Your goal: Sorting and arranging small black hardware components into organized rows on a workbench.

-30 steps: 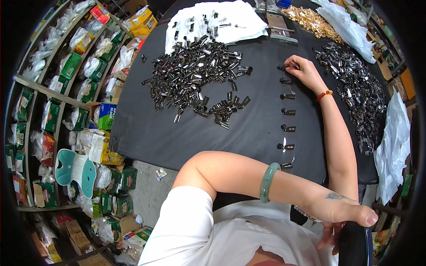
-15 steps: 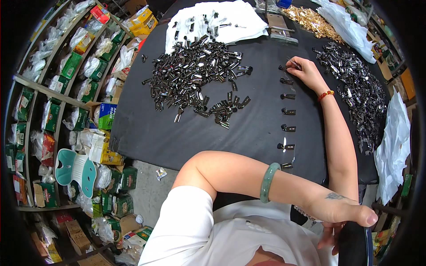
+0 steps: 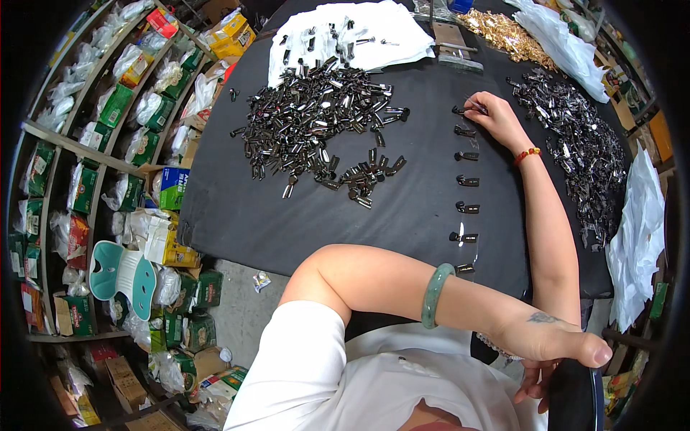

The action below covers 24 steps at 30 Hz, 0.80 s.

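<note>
Here, at upper right, the right hand (image 3: 494,121) bunches its fingers at a black clip (image 3: 458,110), whether pinching it I cannot tell; lower right, the left hand (image 3: 550,341) clasps a dark slab (image 3: 571,395)

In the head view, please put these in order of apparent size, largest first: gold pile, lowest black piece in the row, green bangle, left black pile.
1. Left black pile
2. Gold pile
3. Green bangle
4. Lowest black piece
</note>
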Each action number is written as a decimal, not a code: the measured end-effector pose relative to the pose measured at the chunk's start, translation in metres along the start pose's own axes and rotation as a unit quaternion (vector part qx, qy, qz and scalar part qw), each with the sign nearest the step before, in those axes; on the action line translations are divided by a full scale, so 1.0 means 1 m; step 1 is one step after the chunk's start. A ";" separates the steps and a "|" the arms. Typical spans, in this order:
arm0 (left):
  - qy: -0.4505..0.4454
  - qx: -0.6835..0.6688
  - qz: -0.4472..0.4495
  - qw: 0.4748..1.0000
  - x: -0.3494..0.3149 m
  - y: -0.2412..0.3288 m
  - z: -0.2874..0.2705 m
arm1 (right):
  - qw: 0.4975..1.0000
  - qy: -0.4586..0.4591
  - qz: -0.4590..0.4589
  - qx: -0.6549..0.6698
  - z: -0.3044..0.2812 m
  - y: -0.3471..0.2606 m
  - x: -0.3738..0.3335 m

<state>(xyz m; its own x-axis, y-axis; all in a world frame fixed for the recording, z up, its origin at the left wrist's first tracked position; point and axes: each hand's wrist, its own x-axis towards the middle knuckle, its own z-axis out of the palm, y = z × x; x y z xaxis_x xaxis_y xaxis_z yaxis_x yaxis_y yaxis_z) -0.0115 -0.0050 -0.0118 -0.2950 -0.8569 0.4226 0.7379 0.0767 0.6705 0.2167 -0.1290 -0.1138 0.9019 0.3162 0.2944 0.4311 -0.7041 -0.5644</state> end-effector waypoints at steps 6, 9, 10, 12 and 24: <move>0.004 0.017 -0.009 1.000 -0.001 0.003 0.001 | 1.000 0.006 -0.015 -0.007 0.001 0.000 0.000; 0.004 0.024 -0.011 1.000 -0.001 0.001 0.002 | 1.000 0.007 -0.020 -0.010 0.000 -0.001 0.000; 0.004 0.026 -0.012 1.000 0.000 0.001 0.002 | 1.000 0.006 -0.020 -0.011 -0.001 -0.001 0.000; 0.003 0.029 -0.012 1.000 0.000 0.001 0.001 | 1.000 0.004 -0.019 -0.011 -0.001 -0.001 -0.001; 0.001 0.037 -0.007 0.999 -0.001 0.002 0.000 | 0.999 -0.004 -0.016 -0.031 -0.003 0.004 0.000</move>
<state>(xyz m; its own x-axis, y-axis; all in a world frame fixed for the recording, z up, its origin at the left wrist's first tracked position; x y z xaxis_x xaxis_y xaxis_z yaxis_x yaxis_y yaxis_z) -0.0097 -0.0037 -0.0107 -0.3049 -0.8588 0.4117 0.6869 0.1011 0.7197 0.2179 -0.1334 -0.1141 0.8883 0.3435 0.3047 0.4565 -0.7323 -0.5053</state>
